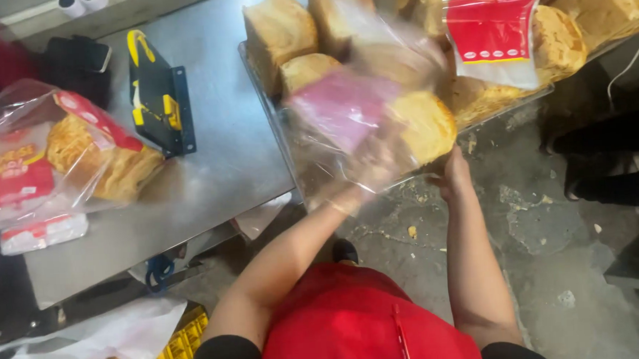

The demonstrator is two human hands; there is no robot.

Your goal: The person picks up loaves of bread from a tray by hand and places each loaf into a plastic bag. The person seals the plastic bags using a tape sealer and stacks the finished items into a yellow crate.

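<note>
So my left hand [349,196] is shoved inside the clear bag [353,120], holding it open, while my right hand [454,172] grips the loaf [423,125] from underneath at the bag's mouth, just off the tray [258,82] of bread.

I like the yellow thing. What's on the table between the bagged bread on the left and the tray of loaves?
The head view shows a black-and-yellow tool on the steel table.
</note>
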